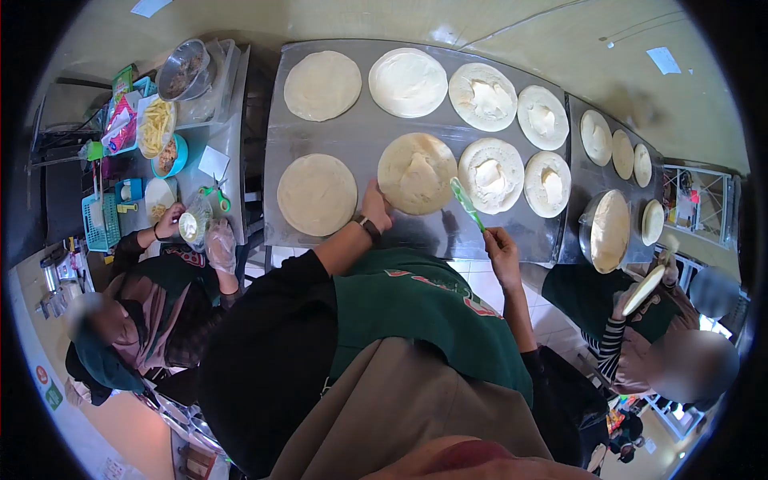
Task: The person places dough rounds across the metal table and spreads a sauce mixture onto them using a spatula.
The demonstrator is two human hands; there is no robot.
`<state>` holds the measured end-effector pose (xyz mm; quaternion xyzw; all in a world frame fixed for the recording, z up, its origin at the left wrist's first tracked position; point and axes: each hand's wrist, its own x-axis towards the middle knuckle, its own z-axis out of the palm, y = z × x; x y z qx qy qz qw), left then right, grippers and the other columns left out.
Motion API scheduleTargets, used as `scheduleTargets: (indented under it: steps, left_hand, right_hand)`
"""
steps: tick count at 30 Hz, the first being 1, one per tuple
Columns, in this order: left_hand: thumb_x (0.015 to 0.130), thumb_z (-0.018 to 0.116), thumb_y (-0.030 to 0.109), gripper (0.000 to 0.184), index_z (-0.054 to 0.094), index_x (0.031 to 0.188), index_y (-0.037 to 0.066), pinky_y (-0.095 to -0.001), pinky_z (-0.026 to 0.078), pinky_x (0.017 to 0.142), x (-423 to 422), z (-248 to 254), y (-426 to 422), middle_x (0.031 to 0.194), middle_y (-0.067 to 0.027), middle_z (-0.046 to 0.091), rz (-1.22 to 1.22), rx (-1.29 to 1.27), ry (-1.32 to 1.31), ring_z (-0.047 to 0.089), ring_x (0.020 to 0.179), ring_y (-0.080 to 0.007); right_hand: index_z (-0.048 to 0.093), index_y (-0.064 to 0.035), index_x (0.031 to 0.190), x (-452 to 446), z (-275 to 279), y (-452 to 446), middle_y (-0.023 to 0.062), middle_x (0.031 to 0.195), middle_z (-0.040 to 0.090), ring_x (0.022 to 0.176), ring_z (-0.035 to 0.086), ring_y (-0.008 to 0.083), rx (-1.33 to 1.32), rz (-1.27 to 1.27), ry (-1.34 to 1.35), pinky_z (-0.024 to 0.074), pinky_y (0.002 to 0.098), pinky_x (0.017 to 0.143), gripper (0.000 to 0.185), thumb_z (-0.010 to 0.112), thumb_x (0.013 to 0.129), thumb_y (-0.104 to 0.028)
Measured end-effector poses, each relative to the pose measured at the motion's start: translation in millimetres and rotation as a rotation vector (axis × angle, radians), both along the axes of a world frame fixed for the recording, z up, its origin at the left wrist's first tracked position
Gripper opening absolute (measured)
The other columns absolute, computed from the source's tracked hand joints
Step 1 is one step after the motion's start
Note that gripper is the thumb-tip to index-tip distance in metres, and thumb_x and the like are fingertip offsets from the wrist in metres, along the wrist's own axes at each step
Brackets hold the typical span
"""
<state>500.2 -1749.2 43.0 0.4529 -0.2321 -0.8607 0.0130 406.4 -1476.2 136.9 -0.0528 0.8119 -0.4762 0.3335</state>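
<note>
My left hand (376,206) grips the near left edge of a flat dough round (400,188), its fingers partly hidden by the rim. A pale dollop of creamy spread (422,171) sits in the middle of that round. In my right hand (502,254) is a green spatula (472,212), held by its handle. Its blade, smeared with pale spread, is between the gripped round and the dough round to its right (490,196), which also bears a dollop. A plain dough round (317,194) lies left of my left hand.
The metal table (360,136) carries several more rounds in two rows, some spread. At left, a co-worker's gloved hand (221,246) is near fries (156,126), bowls and green scissors (216,195). At right, another person holds a round (644,290) beside a large metal bowl (590,232).
</note>
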Motion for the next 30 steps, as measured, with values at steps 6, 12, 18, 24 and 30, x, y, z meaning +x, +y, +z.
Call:
scheduleTargets:
  steps: [6,12,18,24,30]
  left_hand:
    - [0.092,0.031,0.058,0.066,0.040,0.132,0.006,-0.0554,0.025,0.103,4.6,-47.1,-8.4,0.128,-0.0090,0.051,0.251,0.169,-0.359,0.047,0.113,-0.0320]
    - [0.093,0.031,0.055,0.063,0.045,0.130,0.007,-0.0460,0.038,0.100,-23.4,-77.1,-17.9,0.126,-0.0108,0.054,0.182,0.331,0.121,0.053,0.109,-0.0296]
    - [0.088,0.035,0.064,0.070,0.044,0.135,0.013,-0.0522,0.037,0.102,-53.4,-70.5,-28.9,0.135,-0.0112,0.048,0.013,0.517,0.492,0.048,0.120,-0.0339]
    - [0.094,0.033,0.047,0.056,0.040,0.136,0.011,-0.0500,0.040,0.101,-17.2,-67.2,-35.8,0.135,-0.0129,0.047,0.013,0.557,0.597,0.049,0.121,-0.0312]
    - [0.095,0.033,0.047,0.056,0.040,0.137,0.011,-0.0496,0.040,0.101,7.5,-41.1,-20.2,0.136,-0.0128,0.047,0.043,0.572,0.699,0.049,0.121,-0.0307]
  right_hand:
    - [0.062,-0.0005,0.093,14.6,-0.8,-5.0,-0.0043,0.068,0.050,0.062,0.043,0.0044,-0.004,-0.007,0.036,0.0350,0.0205,0.056,0.015,0.057,0.091,-0.015]
    - [0.061,-0.0019,0.098,35.1,4.5,12.6,-0.0053,0.068,0.048,0.059,0.039,0.0031,-0.021,-0.052,0.040,0.0304,0.0193,0.051,0.016,0.057,0.092,-0.016]
    - [0.060,-0.0011,0.097,52.3,27.6,17.8,-0.0044,0.070,0.049,0.064,0.041,0.0036,0.018,-0.117,0.090,0.0353,0.0210,0.056,0.013,0.057,0.092,-0.013]
    - [0.061,-0.0041,0.098,52.7,28.7,-3.0,0.0035,0.070,0.056,0.056,0.050,0.0136,0.049,0.041,0.443,0.0402,0.0274,0.053,0.011,0.059,0.088,-0.008]
    - [0.062,-0.0084,0.099,33.7,25.5,-60.1,0.0095,0.074,0.055,0.060,0.056,0.0272,0.141,0.525,0.971,0.0455,0.0370,0.055,0.020,0.061,0.079,-0.004]
